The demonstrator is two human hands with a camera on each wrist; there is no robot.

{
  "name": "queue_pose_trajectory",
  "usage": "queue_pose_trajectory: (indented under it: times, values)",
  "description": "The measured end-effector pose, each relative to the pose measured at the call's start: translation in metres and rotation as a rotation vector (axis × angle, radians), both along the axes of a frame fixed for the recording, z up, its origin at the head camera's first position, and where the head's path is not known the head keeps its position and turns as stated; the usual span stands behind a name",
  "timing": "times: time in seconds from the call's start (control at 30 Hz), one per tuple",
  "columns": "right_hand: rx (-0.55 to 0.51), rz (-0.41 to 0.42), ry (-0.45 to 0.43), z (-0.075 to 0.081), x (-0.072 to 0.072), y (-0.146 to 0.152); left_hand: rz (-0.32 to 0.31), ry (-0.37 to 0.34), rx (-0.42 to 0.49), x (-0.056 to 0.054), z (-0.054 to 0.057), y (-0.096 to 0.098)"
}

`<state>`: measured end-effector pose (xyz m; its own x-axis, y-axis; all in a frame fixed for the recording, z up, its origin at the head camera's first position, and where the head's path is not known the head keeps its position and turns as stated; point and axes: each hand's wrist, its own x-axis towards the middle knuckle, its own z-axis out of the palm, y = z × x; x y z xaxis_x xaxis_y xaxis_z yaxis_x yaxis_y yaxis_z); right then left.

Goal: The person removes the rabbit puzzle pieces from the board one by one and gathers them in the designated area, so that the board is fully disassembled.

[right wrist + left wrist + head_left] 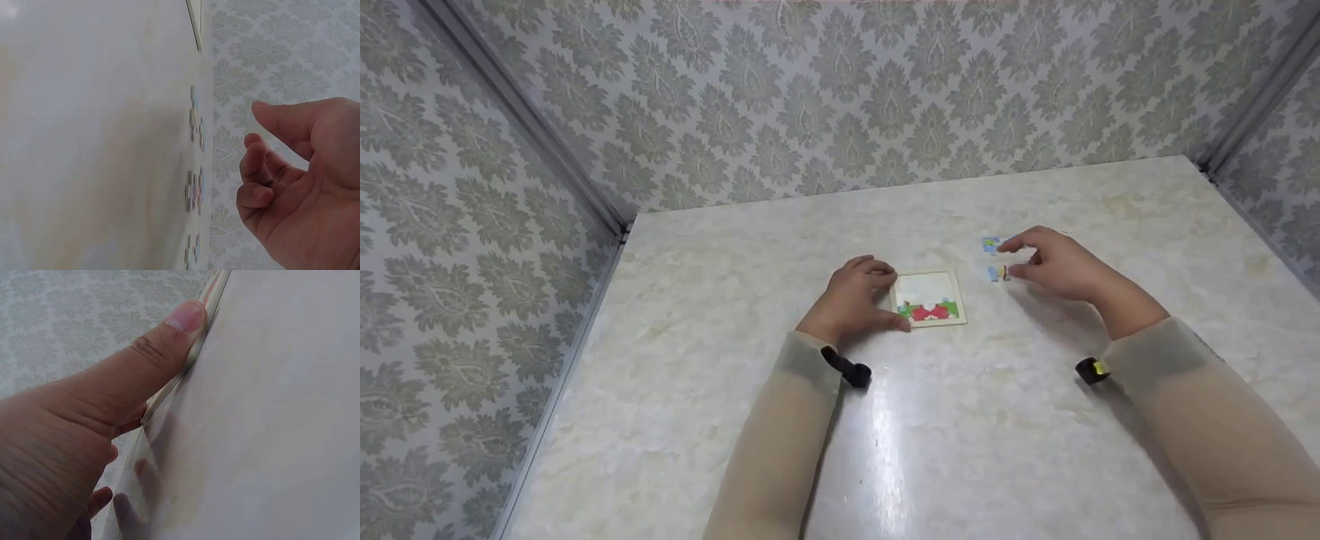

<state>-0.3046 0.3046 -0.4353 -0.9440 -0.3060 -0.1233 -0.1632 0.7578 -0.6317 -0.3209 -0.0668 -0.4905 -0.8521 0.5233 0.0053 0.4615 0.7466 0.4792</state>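
A small square puzzle frame (958,289) lies on the table, with joined red and green puzzle pieces (930,311) along its near side and a pale bare area above them. My left hand (855,300) holds the frame by its left side, thumb at the near corner and fingers by the far one. In the left wrist view the thumb (163,337) presses on the frame's edge (196,350). To the right, my right hand (1061,262) hovers over loose puzzle pieces, thumb and index finger apart with nothing between them. One light blue piece (990,244) lies beyond another piece (995,274).
More loose pieces (193,194) show in a row on the table (101,140) in the right wrist view, some hidden by the hand in the head view. A patterned wall (825,97) stands behind the table, with side panels left and right.
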Motion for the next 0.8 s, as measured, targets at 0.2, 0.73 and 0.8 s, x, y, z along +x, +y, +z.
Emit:
queue_pose_trajectory:
  times: [0.2,0.73,0.8]
  values:
    - [-0.031,0.020,-0.006,-0.003,-0.003,-0.027,0.004,0.000,-0.003,-0.001,0.000,0.000]
    - [-0.084,0.110,-0.015,-0.013,-0.004,-0.091,-0.008,0.009,0.009,0.000,0.002,0.000]
    - [-0.092,0.125,-0.025,-0.014,-0.004,-0.097,-0.013,0.012,0.005,0.001,0.002,-0.001]
